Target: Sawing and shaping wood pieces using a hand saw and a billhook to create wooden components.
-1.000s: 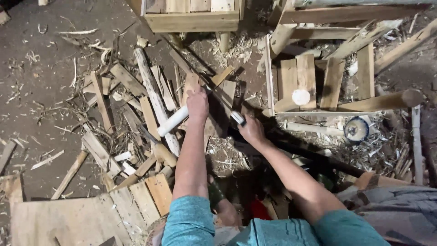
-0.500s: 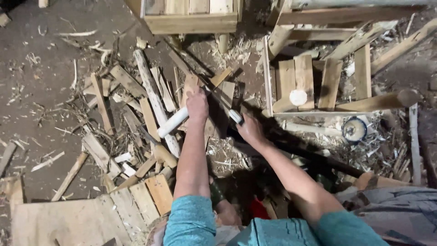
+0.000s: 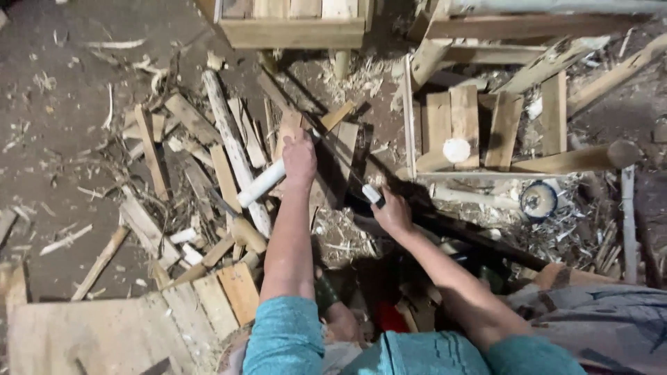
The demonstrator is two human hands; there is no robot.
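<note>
**Head view: both hands grip pale handles over a litter of split wood**

Head view looks straight down two bare forearms that run out from teal sleeves (image 3: 292,340) toward a dirt floor (image 3: 62,83) strewn with wood offcuts.

The left hand (image 3: 299,158) is at the end of a nearly straight arm, knuckles up, fingers curled shut around the upper end of a pale cylindrical handle (image 3: 262,184). That handle slants down and to the left from the fist, lying across flat slats (image 3: 226,177) and just beside a long pale branch (image 3: 233,149) that runs from upper left to lower right.

The right hand (image 3: 392,212) sits nearer the body, the arm bent at the elbow and angled in from the lower right. Its fingers are closed on a second short white handle (image 3: 372,194), whose tip shows above the thumb. Between the two fists a thin dark blade or bar (image 3: 340,170) seems to run on a diagonal, but it is too dim to tell for certain. Under it lies a light wooden piece (image 3: 344,142), propped among the scraps.

To the right stands a small pallet of upright boards (image 3: 504,128) with a white round disc (image 3: 456,149) resting on it. A blue-rimmed round tin (image 3: 538,200) lies in shavings below the pallet. A wooden crate (image 3: 292,31) sits at the top edge, and flat planks (image 3: 104,333) fill the lower left corner.
</note>
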